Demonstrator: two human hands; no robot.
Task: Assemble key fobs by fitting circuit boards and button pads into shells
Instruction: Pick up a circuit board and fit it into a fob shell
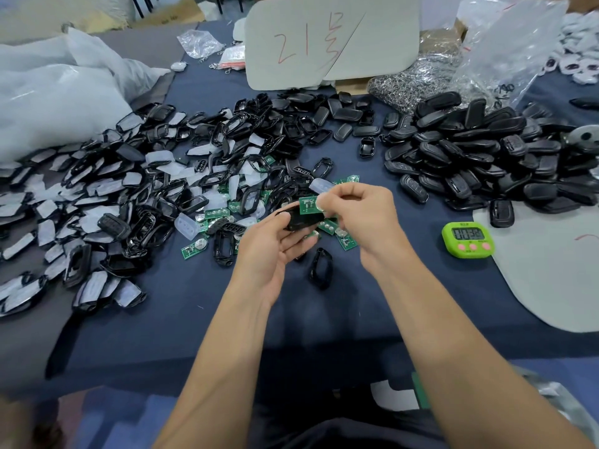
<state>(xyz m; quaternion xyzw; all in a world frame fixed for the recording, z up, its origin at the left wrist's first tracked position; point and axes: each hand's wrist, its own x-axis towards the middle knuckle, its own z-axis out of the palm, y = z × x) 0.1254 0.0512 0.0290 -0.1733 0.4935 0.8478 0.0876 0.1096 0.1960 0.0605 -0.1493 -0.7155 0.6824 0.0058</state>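
Note:
My left hand (269, 244) grips a black key fob shell (301, 220) above the middle of the blue table. My right hand (359, 209) pinches a green circuit board (308, 204) with a round battery and holds it at the shell's upper edge. Loose green circuit boards (193, 247) lie on the cloth just behind and left of my hands. Translucent white button pads (186, 225) and empty black shell frames (321, 268) are scattered around them.
A heap of closed black fobs (470, 157) lies at the right. Shells with pads are spread over the left (97, 196). A green timer (468, 238) stands right of my hands. A grey card marked in red (330, 40), metal rings (398, 89) and plastic bags (48, 92) sit behind.

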